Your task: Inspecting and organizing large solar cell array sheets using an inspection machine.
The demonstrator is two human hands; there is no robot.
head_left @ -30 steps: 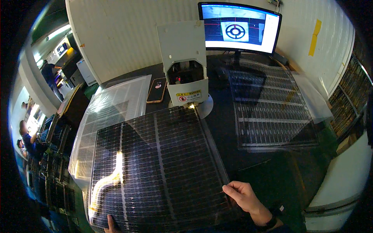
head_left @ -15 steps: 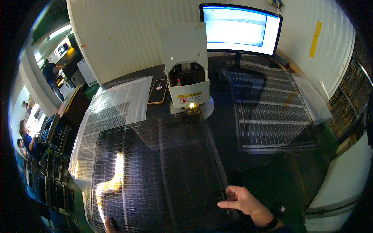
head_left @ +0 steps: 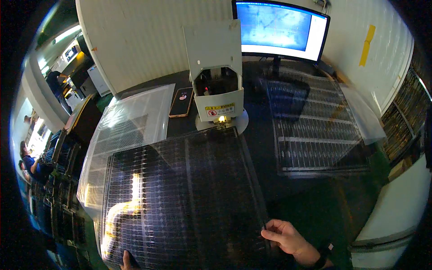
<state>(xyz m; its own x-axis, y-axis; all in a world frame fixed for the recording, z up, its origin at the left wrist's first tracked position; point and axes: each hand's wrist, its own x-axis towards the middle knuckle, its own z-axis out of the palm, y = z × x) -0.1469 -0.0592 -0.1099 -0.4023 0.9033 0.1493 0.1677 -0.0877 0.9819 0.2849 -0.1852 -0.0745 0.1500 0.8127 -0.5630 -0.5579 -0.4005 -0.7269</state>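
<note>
A large thin, see-through sheet with a dark grid of rows [head_left: 202, 193] lies tilted across the black table, its far edge under the head of a pale grey box-shaped inspection device [head_left: 218, 103]. My right hand [head_left: 288, 240] pinches the sheet's right edge near the lower corner between thumb and fingers. At the near left edge, my left hand [head_left: 126, 261] grips the sheet with the thumb on top; its other fingers are hidden. A small lamp glows at the device's base, just above the sheet. Bright reflections cross the sheet's left part.
A monitor [head_left: 279, 33] with a blue mottled picture stands behind the device. A phone [head_left: 181, 102] lies left of it. Clear patterned sheets [head_left: 155, 105] sit at the left, and another gridded sheet [head_left: 319, 130] at the right. Far left, people work beyond black racks [head_left: 58, 193].
My right hand has moved slightly right and nearer, and the sheet has shifted a little with it. On the monitor, the pale picture has become a darker blue mottled one.
</note>
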